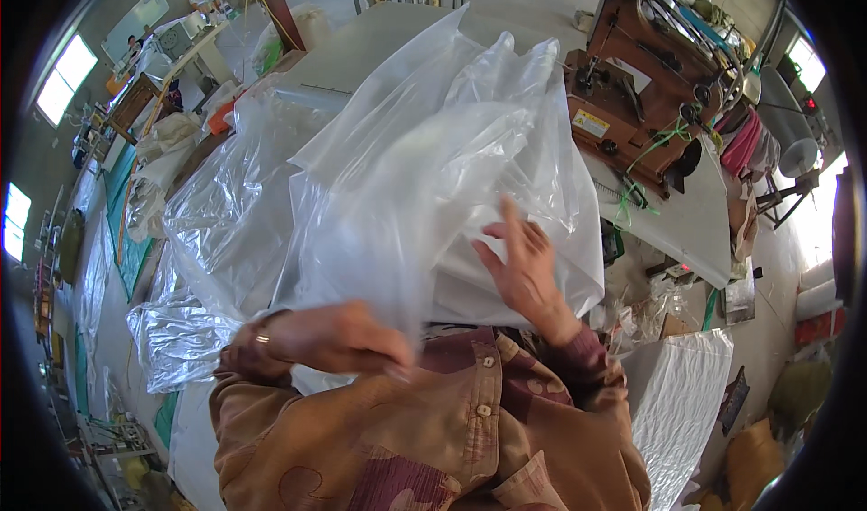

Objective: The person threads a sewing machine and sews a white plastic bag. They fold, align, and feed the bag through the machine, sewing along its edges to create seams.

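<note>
A large, clear plastic sheet (379,177), crumpled and partly blurred by motion, spreads over the work table in front of me. My left hand (352,335), with a ring-like band at the wrist, is close to my chest. Its fingers are curled together at the near edge of the plastic and look closed on it, though motion smears them. To the right, my right hand (524,267) hovers over the sheet with fingers apart and nothing between them. Whether its fingertips touch the plastic is hard to make out.
On the right of the table stands a brown machine (632,86) with green ties hanging from it. More clear plastic (226,204) drapes over the left side. A stack of white folded sheeting (677,412) sits at my lower right. A reddish post (275,9) rises beyond the table.
</note>
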`<action>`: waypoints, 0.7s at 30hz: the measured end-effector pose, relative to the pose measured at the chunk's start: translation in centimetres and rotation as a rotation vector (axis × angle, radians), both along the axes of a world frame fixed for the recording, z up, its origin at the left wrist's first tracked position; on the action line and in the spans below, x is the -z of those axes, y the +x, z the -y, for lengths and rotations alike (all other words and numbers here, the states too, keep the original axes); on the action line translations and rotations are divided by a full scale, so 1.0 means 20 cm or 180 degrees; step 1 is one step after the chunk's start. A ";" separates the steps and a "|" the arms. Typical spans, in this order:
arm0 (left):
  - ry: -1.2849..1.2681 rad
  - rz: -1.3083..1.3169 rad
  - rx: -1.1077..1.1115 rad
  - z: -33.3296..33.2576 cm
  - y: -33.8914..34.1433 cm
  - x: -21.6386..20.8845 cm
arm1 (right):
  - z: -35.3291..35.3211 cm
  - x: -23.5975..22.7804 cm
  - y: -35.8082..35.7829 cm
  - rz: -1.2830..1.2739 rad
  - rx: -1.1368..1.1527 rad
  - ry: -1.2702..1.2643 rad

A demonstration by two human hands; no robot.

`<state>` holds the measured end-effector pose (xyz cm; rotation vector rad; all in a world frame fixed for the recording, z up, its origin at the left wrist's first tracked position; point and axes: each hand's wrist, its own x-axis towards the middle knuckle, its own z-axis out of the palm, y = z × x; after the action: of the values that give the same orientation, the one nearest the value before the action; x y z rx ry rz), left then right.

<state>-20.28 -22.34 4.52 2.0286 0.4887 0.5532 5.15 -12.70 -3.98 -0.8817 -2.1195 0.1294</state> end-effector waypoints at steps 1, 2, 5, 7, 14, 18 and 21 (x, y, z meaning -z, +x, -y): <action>-0.0325 0.0239 0.0300 0.03 0.09 0.08 | -0.05 -0.02 -0.07 0.0185 -0.0176 -0.0187; -0.0197 0.0017 0.0378 0.03 0.12 0.08 | -0.08 -0.02 -0.09 0.0389 -0.0325 -0.0361; 0.0120 -0.0185 0.0409 -0.01 0.11 -0.03 | -0.12 0.05 -0.03 0.0271 -0.0432 -0.0243; 0.0293 0.0750 0.0024 -0.06 -0.08 -0.17 | 0.01 -0.05 0.10 -0.0233 -0.0405 -0.0750; 0.2072 -0.1444 -0.3649 -0.63 -0.71 0.15 | 0.25 0.11 0.67 -0.0016 0.0147 -0.2039; 0.1588 -0.1752 -0.3819 -0.87 -0.76 0.44 | 0.29 0.24 0.73 0.0189 0.1667 -0.1045; 0.0671 -0.1664 -0.3925 -1.03 -0.81 0.63 | 0.27 0.33 0.62 0.0729 0.2222 -0.0909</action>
<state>-36.44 -1.77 -8.12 1.8580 2.1171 0.7767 17.57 -18.01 -10.60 -1.8269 -1.8932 -0.0372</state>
